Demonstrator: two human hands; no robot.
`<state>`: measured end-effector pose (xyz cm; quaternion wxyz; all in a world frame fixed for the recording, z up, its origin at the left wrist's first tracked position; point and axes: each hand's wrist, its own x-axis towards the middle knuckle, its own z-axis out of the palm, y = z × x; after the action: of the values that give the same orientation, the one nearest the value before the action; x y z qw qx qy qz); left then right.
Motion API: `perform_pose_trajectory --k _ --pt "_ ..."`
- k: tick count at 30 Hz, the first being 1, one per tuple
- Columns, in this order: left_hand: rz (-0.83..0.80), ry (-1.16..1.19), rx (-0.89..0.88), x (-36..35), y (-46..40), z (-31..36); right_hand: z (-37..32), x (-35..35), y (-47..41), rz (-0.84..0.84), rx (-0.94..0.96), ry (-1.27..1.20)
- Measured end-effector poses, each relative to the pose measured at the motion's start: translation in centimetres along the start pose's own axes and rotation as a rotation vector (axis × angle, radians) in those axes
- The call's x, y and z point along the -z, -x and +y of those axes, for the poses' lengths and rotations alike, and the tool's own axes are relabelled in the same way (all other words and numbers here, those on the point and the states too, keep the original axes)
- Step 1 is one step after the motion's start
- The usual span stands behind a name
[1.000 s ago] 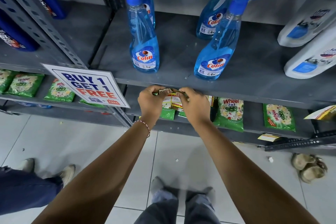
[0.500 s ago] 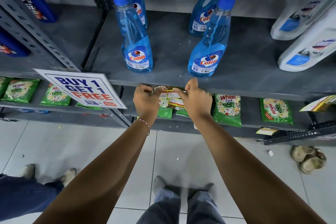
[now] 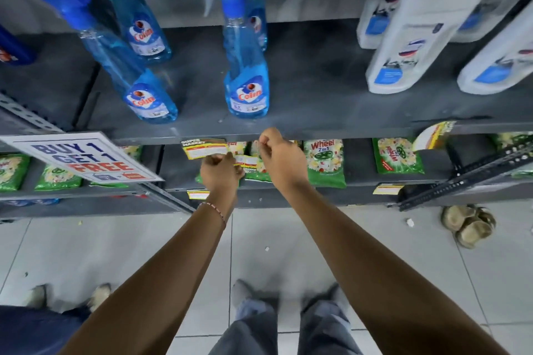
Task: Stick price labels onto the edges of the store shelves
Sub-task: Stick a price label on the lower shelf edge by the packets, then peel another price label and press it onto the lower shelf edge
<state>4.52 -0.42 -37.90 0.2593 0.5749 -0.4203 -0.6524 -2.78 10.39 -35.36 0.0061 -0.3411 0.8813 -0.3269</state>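
A yellow price label (image 3: 204, 148) sits on the front edge of the grey shelf (image 3: 346, 131), below the blue spray bottles. My left hand (image 3: 220, 173) is just under the label's right end, with its fingers curled around more yellow and white labels (image 3: 245, 160). To the right, my right hand (image 3: 281, 155) is up at the shelf edge with thumb and forefinger pinched together. I cannot see anything between them. Other yellow labels hang on the lower shelf edge (image 3: 388, 189) and at the right (image 3: 432, 135).
Blue Colin spray bottles (image 3: 246, 92) and white bottles (image 3: 409, 46) stand on the shelf. A BUY 1 GET 1 FREE sign (image 3: 83, 157) juts out at the left. Green Wheel packs (image 3: 326, 163) fill the shelf below. Another person's feet (image 3: 69, 295) are at the left, with sandals (image 3: 467, 225) on the floor at the right.
Both hands were pinching the label at the shelf edge. The label now sits there alone. My left hand has dropped below it, and my right hand has shifted right.
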Motion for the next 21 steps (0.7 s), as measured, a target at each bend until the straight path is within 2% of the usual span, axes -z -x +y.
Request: perform_pose_trajectory --k 4,8,11,14,16,19,21 --pt "-0.271 -0.067 0.049 -6.7 6.5 -2.6 4.7 5.0 1.1 0.070 -0.051 -0.105" --pt "-0.465 -0.161 0.071 -14.1 12.8 -5.1 11.4 10.9 1.9 0.128 -0.116 -0.091" --pt "-0.552 -0.171 0.116 -18.9 16.2 -6.7 16.1 15.1 2.4 0.158 -0.162 -0.074" --pt "-0.558 -0.205 0.097 -22.6 18.6 -8.1 19.6 18.2 2.7 0.220 -0.174 -0.063" --pt "-0.508 -0.193 0.008 -24.4 19.8 -8.7 21.7 19.3 2.9 0.287 -0.234 -0.091" --pt "-0.428 -0.313 -0.332 -26.1 21.0 -9.0 24.5 19.8 3.7 0.358 -0.449 -0.233" --pt "-0.447 -0.402 -0.453 -26.9 21.5 -8.8 26.2 19.3 4.2 0.382 -0.618 -0.350"
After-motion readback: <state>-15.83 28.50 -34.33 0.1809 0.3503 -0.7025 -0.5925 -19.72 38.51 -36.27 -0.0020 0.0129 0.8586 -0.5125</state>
